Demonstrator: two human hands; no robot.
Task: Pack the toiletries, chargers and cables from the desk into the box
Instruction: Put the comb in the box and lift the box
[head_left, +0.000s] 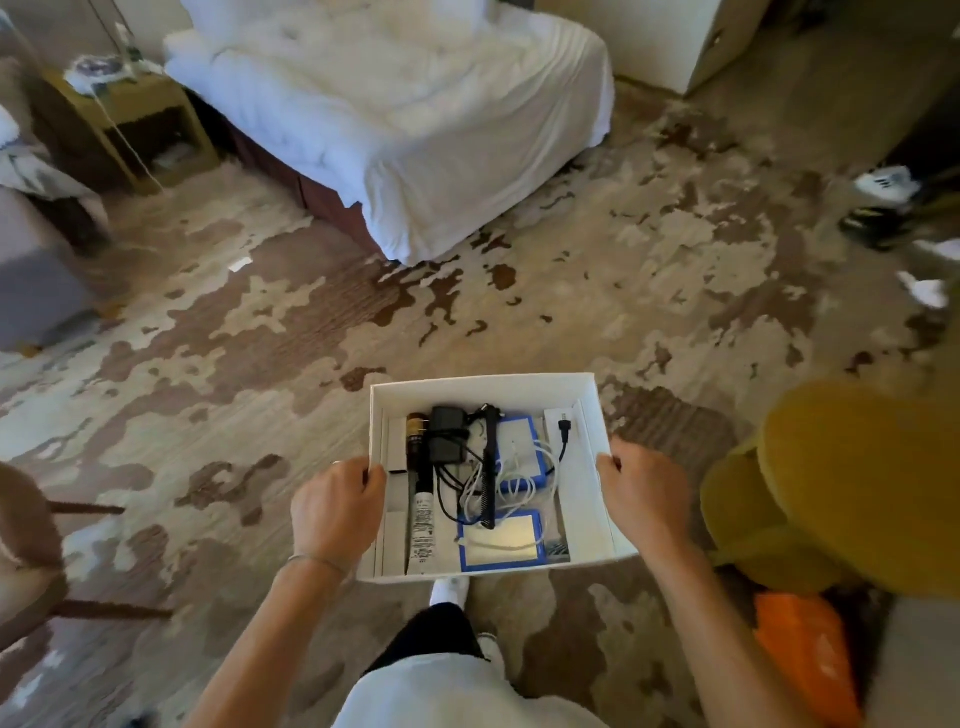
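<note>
Held above a patterned carpet (597, 291), a white box (488, 387) is gripped by both hands: the left hand (335, 506) curls over its 9 o'clock wall, the right hand (644, 491) pinches the 3 o'clock wall. Inside lie a white tube (422, 530) at 8 o'clock, a black charger (447, 434) at 11, a black comb (488, 467) centrally, tangled white cables (519, 475) and blue-edged packets (501, 540) toward 5. Farther off at 12 o'clock stands a white-sheeted bed (415, 119)
</note>
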